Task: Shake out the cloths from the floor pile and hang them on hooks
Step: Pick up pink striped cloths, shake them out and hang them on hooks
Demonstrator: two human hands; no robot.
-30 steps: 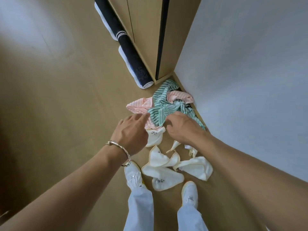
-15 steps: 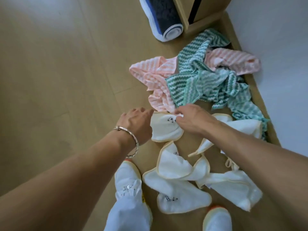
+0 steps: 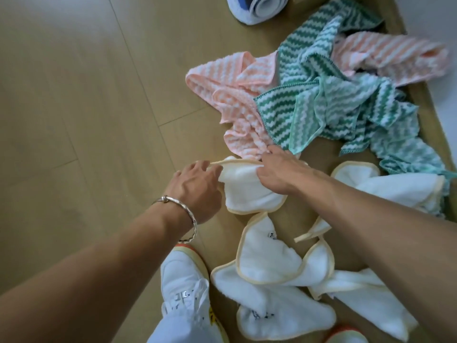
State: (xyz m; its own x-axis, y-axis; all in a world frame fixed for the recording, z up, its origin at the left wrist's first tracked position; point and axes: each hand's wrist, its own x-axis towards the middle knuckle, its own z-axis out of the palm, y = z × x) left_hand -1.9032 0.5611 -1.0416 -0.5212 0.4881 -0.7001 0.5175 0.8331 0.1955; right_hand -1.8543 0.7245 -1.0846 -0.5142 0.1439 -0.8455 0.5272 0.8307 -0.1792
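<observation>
The wood floor (image 3: 86, 120) fills most of the view, and every cloth lies on it; no hook is in sight. The landmark is the white yellow-edged cloth (image 3: 249, 191) that both hands hold, the nearest piece of the pile and probably the first to be shaken.

Beyond that cloth, toward the wall, lies the biggest heap: green zigzag cloths (image 3: 333, 107) crumpled over a pink zigzag cloth (image 3: 235, 95). A second pink cloth (image 3: 390, 58) sits further behind. The tangle makes them harder to pull free than the loose white ones.

Nearer the person than the held cloth, other white cloths (image 3: 267, 261) overlap each other, and one more lies to its right. Far beyond it, a rolled mat (image 3: 257, 8) pokes in at the top edge. A white shoe (image 3: 183, 280) stands below and left of it, close to the pile, so the person seems to be bending over it.

The left hand (image 3: 197, 186) pinches the left end of the cloth's far edge, fingers curled. The right hand (image 3: 279, 174) grips the right end of the same edge, fingertips hidden in the fabric. Holding the edge at both ends should let the cloth hang open when lifted. A silver bracelet (image 3: 178, 206) circles the left wrist.
</observation>
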